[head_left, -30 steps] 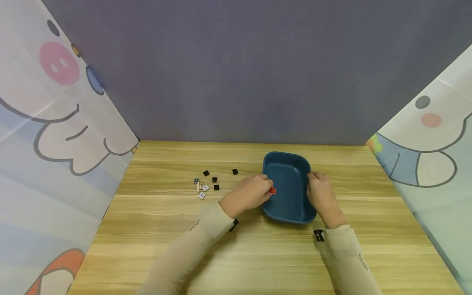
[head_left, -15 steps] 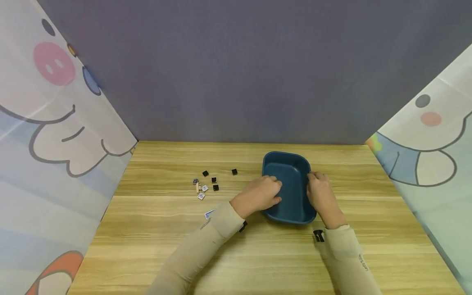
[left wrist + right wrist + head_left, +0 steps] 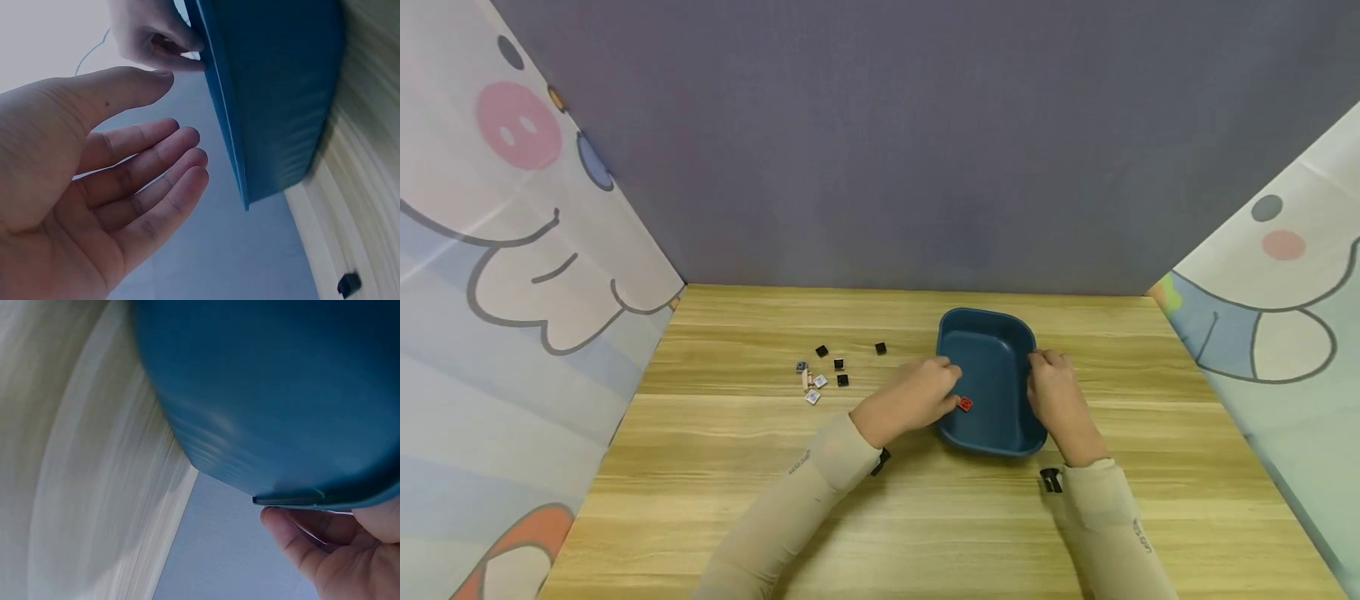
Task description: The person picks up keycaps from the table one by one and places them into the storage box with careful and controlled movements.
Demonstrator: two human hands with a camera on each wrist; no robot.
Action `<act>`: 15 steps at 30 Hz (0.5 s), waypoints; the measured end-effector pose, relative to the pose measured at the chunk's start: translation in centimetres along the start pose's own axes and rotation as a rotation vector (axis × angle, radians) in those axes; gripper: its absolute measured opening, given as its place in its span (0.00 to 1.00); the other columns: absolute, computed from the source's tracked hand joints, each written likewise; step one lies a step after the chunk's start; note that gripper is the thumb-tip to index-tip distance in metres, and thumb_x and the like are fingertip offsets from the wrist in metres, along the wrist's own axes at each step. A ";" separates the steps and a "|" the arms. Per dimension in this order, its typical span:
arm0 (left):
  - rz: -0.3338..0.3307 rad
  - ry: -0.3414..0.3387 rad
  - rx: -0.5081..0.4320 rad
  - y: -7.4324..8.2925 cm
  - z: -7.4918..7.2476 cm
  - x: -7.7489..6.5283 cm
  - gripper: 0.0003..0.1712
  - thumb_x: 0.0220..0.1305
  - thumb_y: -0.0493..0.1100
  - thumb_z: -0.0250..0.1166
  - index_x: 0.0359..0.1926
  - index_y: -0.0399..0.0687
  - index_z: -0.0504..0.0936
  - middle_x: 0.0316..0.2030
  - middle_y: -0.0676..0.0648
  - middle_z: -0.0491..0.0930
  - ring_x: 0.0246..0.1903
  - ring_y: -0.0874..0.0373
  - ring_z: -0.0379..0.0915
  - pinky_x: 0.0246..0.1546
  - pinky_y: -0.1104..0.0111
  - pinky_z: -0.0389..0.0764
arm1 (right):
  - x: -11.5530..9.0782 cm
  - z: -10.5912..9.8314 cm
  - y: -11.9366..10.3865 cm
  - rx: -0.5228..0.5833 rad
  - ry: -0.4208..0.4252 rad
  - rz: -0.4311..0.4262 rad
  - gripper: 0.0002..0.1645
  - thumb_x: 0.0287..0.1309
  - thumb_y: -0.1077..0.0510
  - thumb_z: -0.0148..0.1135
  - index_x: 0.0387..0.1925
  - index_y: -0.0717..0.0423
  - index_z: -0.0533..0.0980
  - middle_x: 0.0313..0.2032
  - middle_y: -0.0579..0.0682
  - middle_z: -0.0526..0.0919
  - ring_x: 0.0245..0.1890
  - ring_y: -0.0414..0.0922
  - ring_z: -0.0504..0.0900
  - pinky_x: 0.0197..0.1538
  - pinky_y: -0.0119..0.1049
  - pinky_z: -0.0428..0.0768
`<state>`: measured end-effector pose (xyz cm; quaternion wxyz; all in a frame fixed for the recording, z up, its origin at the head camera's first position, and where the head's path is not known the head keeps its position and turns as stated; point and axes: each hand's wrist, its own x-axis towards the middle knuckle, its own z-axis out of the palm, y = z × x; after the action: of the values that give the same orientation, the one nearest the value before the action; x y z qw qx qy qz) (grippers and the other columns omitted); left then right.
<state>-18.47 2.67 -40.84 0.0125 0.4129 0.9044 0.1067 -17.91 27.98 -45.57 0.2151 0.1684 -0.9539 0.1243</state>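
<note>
On the wooden table stands a dark blue plastic basin point(image 3: 990, 375). My right hand point(image 3: 1055, 396) grips its right rim; in the right wrist view its fingers point(image 3: 294, 540) lie under the rim edge. My left hand point(image 3: 913, 396) is over the basin's left rim. Seen from the left wrist, that hand point(image 3: 131, 169) has its thumb and fingers apart and loosely bent, nothing between them. A small red square piece point(image 3: 965, 404) shows inside the basin, right by the left thumb tip.
Left of the basin lie several small square pieces, some white point(image 3: 812, 397), some black point(image 3: 843, 380), beside a thin beige piece point(image 3: 806, 379). One black piece point(image 3: 881, 348) sits apart, nearer the basin. A grey wall point(image 3: 880, 150) rises behind the table.
My left hand reached right over the basin, then drew back left. The red piece, earlier at its fingertips, is now inside the basin, out of its grasp. The right hand stays on the rim.
</note>
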 end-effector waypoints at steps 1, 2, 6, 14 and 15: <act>-0.006 0.006 -0.001 -0.1 -0.1 -0.2 0.15 0.69 0.47 0.66 0.50 0.43 0.83 0.37 0.50 0.78 0.33 0.61 0.72 0.34 0.73 0.75 | 0.0 0.0 0.0 -0.002 0.000 0.000 0.12 0.50 0.80 0.60 0.39 0.81 0.76 0.40 0.75 0.79 0.40 0.70 0.77 0.45 0.59 0.75; -0.012 0.016 -0.005 -0.2 -0.2 -0.5 0.15 0.69 0.47 0.66 0.51 0.43 0.83 0.37 0.50 0.78 0.33 0.61 0.73 0.34 0.73 0.75 | 0.0 0.0 0.0 -0.002 0.000 0.001 0.12 0.50 0.80 0.60 0.39 0.81 0.76 0.40 0.75 0.79 0.40 0.69 0.77 0.45 0.59 0.75; -0.040 0.055 -0.029 -0.9 -0.8 -1.7 0.18 0.69 0.46 0.66 0.54 0.41 0.82 0.43 0.47 0.82 0.38 0.59 0.78 0.37 0.72 0.79 | 0.0 -0.1 0.0 -0.002 0.002 0.003 0.12 0.50 0.80 0.60 0.39 0.81 0.76 0.40 0.74 0.79 0.40 0.69 0.77 0.45 0.59 0.75; -0.142 0.092 -0.050 -3.5 -1.1 -5.3 0.20 0.67 0.45 0.69 0.57 0.42 0.81 0.51 0.45 0.82 0.49 0.51 0.80 0.47 0.63 0.81 | 0.1 -0.2 -0.2 -0.005 0.003 -0.008 0.12 0.50 0.80 0.60 0.39 0.81 0.76 0.39 0.74 0.79 0.40 0.69 0.78 0.45 0.59 0.75; -0.162 0.092 -0.053 -3.9 -1.0 -5.8 0.20 0.67 0.45 0.69 0.57 0.42 0.81 0.52 0.45 0.82 0.50 0.50 0.79 0.48 0.63 0.81 | 0.1 -0.2 -0.2 -0.006 0.003 -0.008 0.12 0.50 0.80 0.60 0.39 0.81 0.76 0.39 0.74 0.79 0.40 0.69 0.78 0.45 0.59 0.75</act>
<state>-17.66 -4.34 -40.98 -0.0095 0.3324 0.9314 0.1483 -17.84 27.80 -45.36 0.2177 0.1716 -0.9532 0.1210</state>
